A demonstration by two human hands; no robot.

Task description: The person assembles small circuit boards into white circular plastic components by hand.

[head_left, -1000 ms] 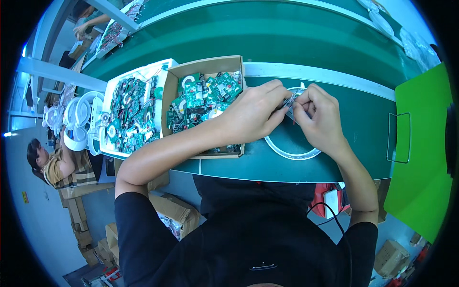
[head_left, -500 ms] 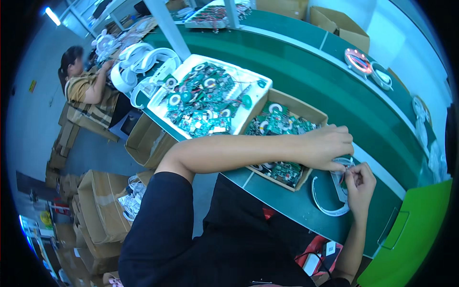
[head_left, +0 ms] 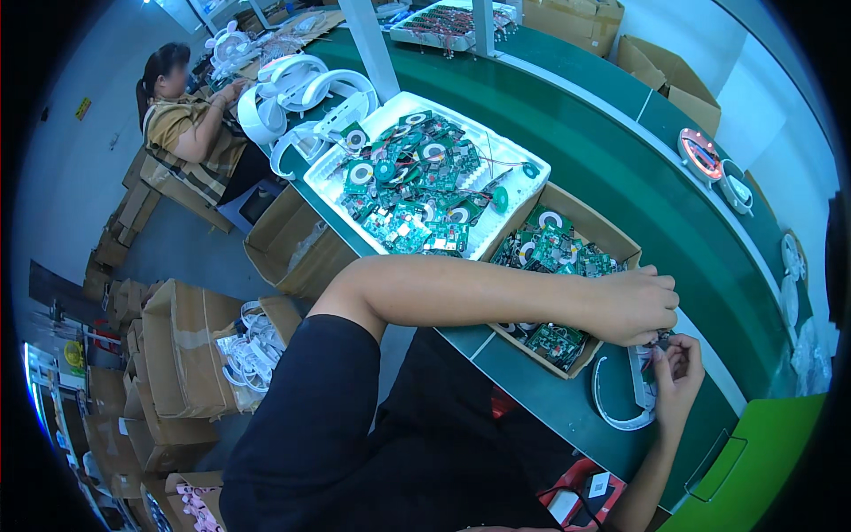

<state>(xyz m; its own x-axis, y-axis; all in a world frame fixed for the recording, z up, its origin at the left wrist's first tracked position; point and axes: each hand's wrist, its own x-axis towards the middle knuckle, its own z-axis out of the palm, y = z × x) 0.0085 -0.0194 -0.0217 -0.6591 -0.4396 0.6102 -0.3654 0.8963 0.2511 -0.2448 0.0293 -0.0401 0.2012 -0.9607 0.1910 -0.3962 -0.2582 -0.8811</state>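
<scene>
A green workbench (head_left: pixel 541 403) runs from ten o'clock down toward five. On it, a white foam tray (head_left: pixel 479 133) heaped with circuit boards (head_left: pixel 443 235) sits at ten o'clock from a cardboard box (head_left: pixel 592 220) of similar boards. The white ring (head_left: pixel 628 425) lies at five o'clock from the box. At the ring's twelve, the left hand (head_left: pixel 636 306) curls, fingertips hidden, grip impossible to tell; at its two, the right hand (head_left: pixel 678 368) holds thumb and fingers narrow beside a small dark piece (head_left: pixel 663 337), whether pinching it I cannot tell.
</scene>
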